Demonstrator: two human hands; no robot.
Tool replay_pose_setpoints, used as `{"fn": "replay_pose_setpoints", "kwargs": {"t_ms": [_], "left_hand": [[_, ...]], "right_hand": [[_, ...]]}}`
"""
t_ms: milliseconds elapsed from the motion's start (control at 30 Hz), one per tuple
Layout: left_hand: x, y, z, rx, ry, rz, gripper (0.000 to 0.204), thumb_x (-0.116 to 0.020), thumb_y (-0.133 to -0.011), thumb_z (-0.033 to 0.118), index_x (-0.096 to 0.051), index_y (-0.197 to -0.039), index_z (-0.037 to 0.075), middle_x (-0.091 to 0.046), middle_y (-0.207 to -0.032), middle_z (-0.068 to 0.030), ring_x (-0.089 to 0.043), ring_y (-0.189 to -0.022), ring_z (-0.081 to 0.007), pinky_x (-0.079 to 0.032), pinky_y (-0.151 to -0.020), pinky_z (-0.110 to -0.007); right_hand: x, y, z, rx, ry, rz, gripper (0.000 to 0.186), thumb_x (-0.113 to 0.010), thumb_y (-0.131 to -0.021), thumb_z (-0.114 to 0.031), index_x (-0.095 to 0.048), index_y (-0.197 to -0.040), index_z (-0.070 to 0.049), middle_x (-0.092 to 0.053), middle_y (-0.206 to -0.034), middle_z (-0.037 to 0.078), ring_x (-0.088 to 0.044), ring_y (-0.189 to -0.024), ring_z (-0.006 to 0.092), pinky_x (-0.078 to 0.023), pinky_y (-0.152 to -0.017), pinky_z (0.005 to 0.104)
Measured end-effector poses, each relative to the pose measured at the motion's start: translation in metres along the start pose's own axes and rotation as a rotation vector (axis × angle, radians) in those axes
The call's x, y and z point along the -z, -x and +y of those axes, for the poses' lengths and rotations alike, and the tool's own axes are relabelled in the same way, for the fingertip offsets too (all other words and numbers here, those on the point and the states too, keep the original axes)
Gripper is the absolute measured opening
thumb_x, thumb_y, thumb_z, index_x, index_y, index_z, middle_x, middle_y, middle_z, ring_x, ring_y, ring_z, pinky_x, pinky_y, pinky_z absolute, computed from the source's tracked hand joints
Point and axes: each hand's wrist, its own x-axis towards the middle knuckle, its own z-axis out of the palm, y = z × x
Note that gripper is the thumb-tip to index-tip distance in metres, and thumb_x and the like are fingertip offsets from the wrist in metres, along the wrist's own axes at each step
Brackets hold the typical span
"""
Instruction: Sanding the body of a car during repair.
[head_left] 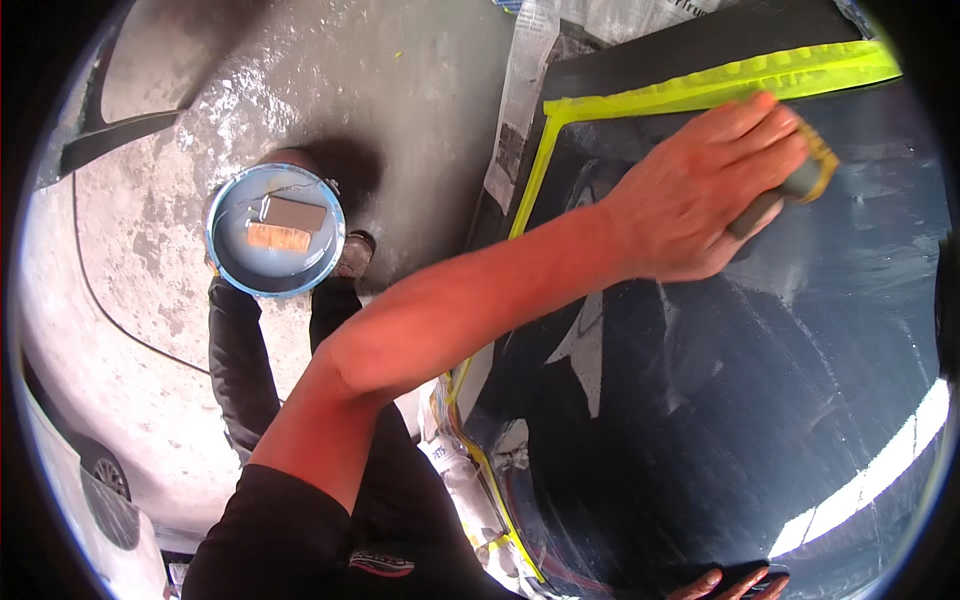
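Observation:
My left hand (700, 190) is closed round a sanding block (800, 180), grey with a yellow edge, and presses it on a dark, wet car panel (690, 400). My left arm stretches across from the lower left, hiding part of the panel's near edge. At the lower rim of the view, the fingers of my right hand (735, 585) lie spread on the panel; the rest of that hand is out of sight. Bright yellow masking tape (720, 85) runs along the panel's far and left edges. Pale streaks and bare-looking patches mark the dark surface.
On the floor to the left, a blue-rimmed bucket (213, 245) of cloudy water holds a grey-brown block (295, 214) and an orange-tan block (279, 237). Newspaper (515, 130) borders the taped panel. A pale car (140, 270) stands at the left. My shoe (356, 254) is beside the bucket.

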Motion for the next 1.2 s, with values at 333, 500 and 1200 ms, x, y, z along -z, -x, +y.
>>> {"fn": "replay_pose_setpoints", "kwargs": {"t_ms": [333,500,1200], "left_hand": [[0.008,-0.001,0.004,0.081,-0.013,-0.09,0.057,-0.068,-0.093,0.001,-0.053,-0.148,0.001,-0.051,-0.155,-0.0211,-0.041,-0.151,-0.0407,-0.037,-0.127,-0.049],[0.015,0.022,-0.001,0.042,-0.045,-0.171,0.068,-0.068,-0.093,-0.001,-0.047,-0.158,0.003,-0.046,-0.163,-0.0205,-0.037,-0.155,-0.0417,-0.034,-0.128,-0.052],[0.007,0.034,0.024,0.319,-0.059,-0.002,0.054,-0.054,-0.103,-0.002,-0.049,-0.157,0.003,-0.044,-0.164,-0.0235,-0.038,-0.156,-0.0369,-0.034,-0.126,-0.046]], "right_hand": [[0.005,-0.006,0.005,0.002,0.008,-0.044,0.067,-0.053,-0.107,-0.051,-0.049,-0.157,-0.007,-0.051,-0.144,0.042,-0.058,-0.122,0.0606,-0.048,-0.101,0.0716],[0.001,-0.007,0.01,-0.005,-0.025,-0.037,0.066,-0.052,-0.107,-0.052,-0.05,-0.156,-0.009,-0.051,-0.144,0.042,-0.058,-0.121,0.061,-0.049,-0.099,0.0723],[-0.003,0.006,0.005,0.032,-0.032,0.051,0.068,-0.055,-0.104,-0.05,-0.053,-0.156,-0.005,-0.049,-0.149,0.04,-0.053,-0.131,0.0582,-0.046,-0.104,0.0718]]}}
